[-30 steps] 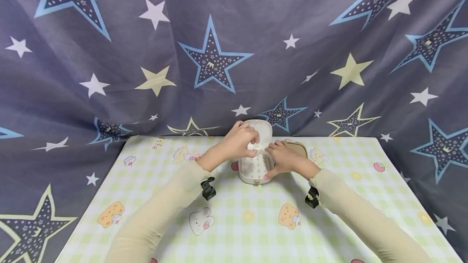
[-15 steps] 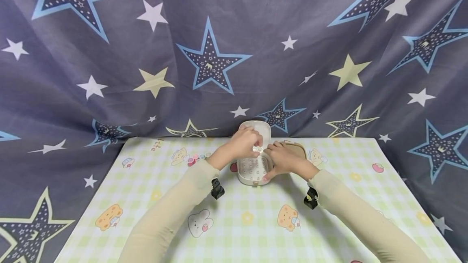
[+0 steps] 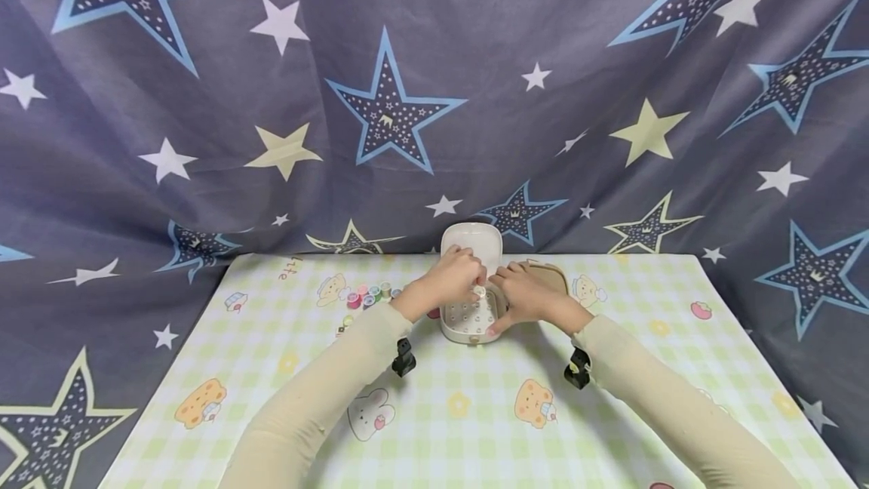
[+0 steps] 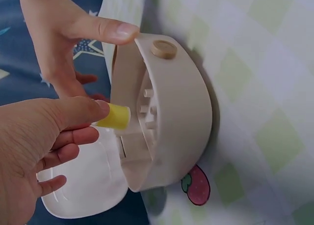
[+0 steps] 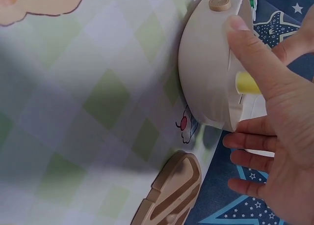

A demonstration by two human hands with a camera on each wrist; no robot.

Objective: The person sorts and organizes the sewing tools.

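Observation:
A cream sewing box (image 3: 468, 334) stands with its white lid (image 3: 475, 238) raised, and pegs (image 4: 148, 108) rise from its floor. Between thumb and index finger, my left hand (image 3: 456, 276) pinches a yellow thread spool (image 4: 116, 117) just above the box's opening; its other fingers curl loosely. My right hand (image 3: 526, 294) holds the box at its right side. In the right wrist view the thumb presses on the front rim near the round tan clasp (image 5: 220, 3), while the fingers reach toward the hinge side. The spool's far end is hidden by my left fingertips.
Several coloured thread spools (image 3: 369, 297) lie on the table left of the box, partly behind my left forearm. A tan slotted tray (image 5: 179, 188) lies to the box's right. A star-printed curtain (image 3: 380, 195) hangs behind the checked tablecloth (image 3: 462, 429).
My left hand has come right and lower, bringing the spool over the box's opening. More of the loose spools show now beside the left forearm. The right hand stays on the box.

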